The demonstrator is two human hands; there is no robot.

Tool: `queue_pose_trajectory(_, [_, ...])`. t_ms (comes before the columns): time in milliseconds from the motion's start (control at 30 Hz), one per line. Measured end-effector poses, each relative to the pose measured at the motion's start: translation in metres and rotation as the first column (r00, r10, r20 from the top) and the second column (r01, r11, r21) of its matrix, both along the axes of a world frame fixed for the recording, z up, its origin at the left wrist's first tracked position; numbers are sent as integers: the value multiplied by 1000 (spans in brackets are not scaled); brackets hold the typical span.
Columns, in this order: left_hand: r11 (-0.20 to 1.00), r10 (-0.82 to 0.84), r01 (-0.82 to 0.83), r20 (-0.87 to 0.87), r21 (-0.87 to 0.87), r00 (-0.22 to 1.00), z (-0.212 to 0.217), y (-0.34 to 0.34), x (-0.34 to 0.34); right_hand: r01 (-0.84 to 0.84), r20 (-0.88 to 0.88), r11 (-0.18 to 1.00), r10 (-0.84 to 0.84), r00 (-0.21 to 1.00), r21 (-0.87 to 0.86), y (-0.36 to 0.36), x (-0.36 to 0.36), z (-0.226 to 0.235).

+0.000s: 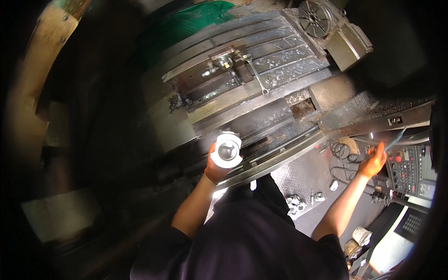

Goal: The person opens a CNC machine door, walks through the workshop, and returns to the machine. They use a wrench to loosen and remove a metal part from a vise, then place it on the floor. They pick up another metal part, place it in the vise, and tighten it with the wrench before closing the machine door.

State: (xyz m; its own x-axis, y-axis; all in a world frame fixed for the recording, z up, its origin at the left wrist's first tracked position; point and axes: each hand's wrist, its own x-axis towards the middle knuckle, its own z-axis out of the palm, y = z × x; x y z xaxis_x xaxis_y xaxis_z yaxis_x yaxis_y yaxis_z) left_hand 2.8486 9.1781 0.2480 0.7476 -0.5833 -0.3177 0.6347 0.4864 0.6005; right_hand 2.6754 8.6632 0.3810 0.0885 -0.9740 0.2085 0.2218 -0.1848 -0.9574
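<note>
Plainly, the left hand [216,170] sits ahead of the body with its forearm angled forward, its gloved fingers wrapped around a silver bored part [226,163] near the machine's front rail [280,164], while the right arm reaches out to the right, its hand [373,163] gripping a slim blue-grey object [395,139] near the control panel [405,169]. Open room separates the hands along that rail's edge; farther off, a wrench [258,78] lies on the slotted table [291,59].
</note>
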Motion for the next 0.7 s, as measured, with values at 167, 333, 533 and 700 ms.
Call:
queue_pose_trajectory(167, [947, -48, -32, -242, -318, 969, 19, -4, -3, -125, -396, 989, 84, 915, -79, 138, -84, -18])
queue_pose_trajectory(333, [960, 1, -90, -317, -266, 949, 15, 6, -12, -254, -427, 893, 407, 808, 371, 189, -119, -13])
queue_pose_trajectory(533, [956, 63, -158, -357, -246, 932, 12, -6, -26, -729, -127, 252, 966, 223, 637, 191, -87, -28])
queue_pose_trajectory(700, [929, 163, -277, -400, -245, 902, 12, -6, -56, -774, -138, 130, 989, 56, 620, 194, -18, -41])
